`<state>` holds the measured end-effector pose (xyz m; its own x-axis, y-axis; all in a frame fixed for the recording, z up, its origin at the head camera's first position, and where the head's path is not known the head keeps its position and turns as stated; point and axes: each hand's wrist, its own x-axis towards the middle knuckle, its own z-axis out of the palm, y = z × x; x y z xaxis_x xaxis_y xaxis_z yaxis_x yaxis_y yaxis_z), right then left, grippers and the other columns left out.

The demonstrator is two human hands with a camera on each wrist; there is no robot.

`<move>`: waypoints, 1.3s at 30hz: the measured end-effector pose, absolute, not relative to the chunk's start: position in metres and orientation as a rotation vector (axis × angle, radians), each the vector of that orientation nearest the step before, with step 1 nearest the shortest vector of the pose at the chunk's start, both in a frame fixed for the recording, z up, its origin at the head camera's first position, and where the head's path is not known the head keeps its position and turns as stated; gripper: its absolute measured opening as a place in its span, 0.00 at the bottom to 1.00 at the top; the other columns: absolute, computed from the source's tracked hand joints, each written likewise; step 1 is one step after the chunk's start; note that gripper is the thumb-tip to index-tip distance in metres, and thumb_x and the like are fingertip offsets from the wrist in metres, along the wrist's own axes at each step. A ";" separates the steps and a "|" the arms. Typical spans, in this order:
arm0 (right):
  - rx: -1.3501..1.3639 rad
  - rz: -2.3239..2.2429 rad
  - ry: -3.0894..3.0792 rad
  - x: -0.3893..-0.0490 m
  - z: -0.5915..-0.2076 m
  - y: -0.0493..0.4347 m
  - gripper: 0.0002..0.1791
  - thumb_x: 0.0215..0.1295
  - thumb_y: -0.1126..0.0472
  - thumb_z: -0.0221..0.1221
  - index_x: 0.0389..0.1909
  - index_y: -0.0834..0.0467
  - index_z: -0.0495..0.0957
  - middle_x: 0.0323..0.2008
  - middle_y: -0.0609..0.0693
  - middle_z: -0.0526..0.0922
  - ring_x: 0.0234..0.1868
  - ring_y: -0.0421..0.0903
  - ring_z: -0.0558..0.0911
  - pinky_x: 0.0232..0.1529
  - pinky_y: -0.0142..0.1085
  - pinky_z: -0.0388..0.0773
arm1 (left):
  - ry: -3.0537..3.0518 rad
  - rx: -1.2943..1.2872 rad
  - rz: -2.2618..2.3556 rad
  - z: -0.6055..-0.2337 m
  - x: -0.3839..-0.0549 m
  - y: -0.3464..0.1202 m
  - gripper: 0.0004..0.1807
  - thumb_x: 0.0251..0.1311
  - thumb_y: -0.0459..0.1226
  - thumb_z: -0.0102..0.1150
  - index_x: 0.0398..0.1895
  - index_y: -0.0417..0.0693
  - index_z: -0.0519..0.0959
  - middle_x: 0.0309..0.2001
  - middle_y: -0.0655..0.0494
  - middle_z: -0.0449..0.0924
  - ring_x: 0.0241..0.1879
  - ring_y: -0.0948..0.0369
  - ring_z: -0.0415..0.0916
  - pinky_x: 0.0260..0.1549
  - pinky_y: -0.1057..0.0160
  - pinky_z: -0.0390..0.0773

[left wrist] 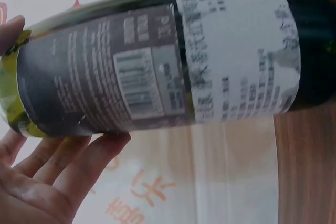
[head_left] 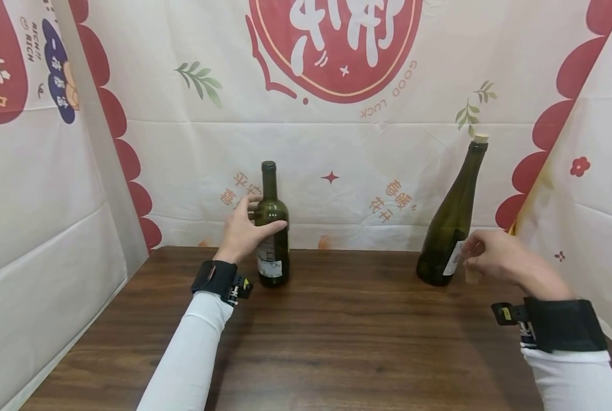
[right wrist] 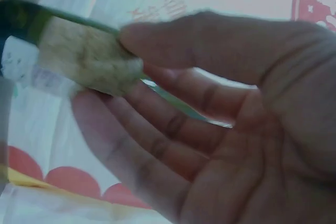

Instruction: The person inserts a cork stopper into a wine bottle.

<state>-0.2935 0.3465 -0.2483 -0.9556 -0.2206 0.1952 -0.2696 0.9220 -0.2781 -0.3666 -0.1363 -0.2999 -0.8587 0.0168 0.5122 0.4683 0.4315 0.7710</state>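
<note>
On the left of the head view, my left hand (head_left: 244, 233) reaches around a dark green wine bottle (head_left: 280, 257), thumb on the near side and fingers behind. That bottle stands upright with an uncovered mouth. In the left wrist view its back label (left wrist: 105, 72) shows, with the fingers against the glass. My right hand (head_left: 506, 260) pinches a cork (right wrist: 86, 59) between thumb and fingers, beside a second, taller green bottle (head_left: 451, 214). A cork stopper (head_left: 481, 138) sits in the mouth of this second bottle. Whether the right hand touches that bottle is unclear.
Both bottles stand near the back edge of a brown wooden table (head_left: 337, 337). Behind them hangs a printed white cloth (head_left: 331, 148) with red designs, and similar cloth walls enclose the left and right sides.
</note>
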 end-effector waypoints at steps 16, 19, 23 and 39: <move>0.298 0.615 -2.717 -0.282 -0.230 0.274 0.15 0.68 0.66 0.68 0.49 0.72 0.79 0.42 0.68 0.84 0.43 0.64 0.81 0.44 0.58 0.81 | -2.324 -0.579 -1.431 -0.294 -0.358 -0.108 0.44 0.57 0.49 0.81 0.74 0.53 0.68 0.65 0.42 0.76 0.62 0.45 0.77 0.55 0.41 0.81; 0.286 0.641 -2.688 -0.280 -0.230 0.263 0.15 0.69 0.65 0.68 0.48 0.71 0.79 0.42 0.68 0.84 0.43 0.64 0.81 0.44 0.57 0.80 | -2.344 -0.585 -1.417 -0.293 -0.356 -0.105 0.44 0.57 0.50 0.80 0.74 0.53 0.68 0.66 0.43 0.76 0.62 0.45 0.77 0.54 0.40 0.81; 0.254 0.686 -2.650 -0.278 -0.229 0.251 0.16 0.71 0.63 0.67 0.51 0.70 0.79 0.44 0.68 0.85 0.43 0.63 0.81 0.46 0.58 0.82 | -2.379 -0.593 -1.402 -0.292 -0.352 -0.099 0.46 0.57 0.51 0.80 0.76 0.53 0.67 0.67 0.44 0.75 0.63 0.46 0.76 0.55 0.40 0.81; 0.351 0.760 -2.341 -0.267 -0.228 0.200 0.08 0.72 0.66 0.66 0.47 0.66 0.83 0.43 0.64 0.85 0.44 0.61 0.86 0.42 0.54 0.82 | -2.418 -0.746 -1.376 -0.290 -0.341 -0.079 0.42 0.56 0.52 0.81 0.72 0.58 0.70 0.64 0.51 0.77 0.61 0.49 0.77 0.56 0.43 0.80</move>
<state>-0.2669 0.1997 -0.2283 -0.7568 -0.0524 0.6515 -0.4249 0.7968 -0.4296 -0.3413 -0.0787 -0.2896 -0.8340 0.3042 0.4604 0.5512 0.4193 0.7214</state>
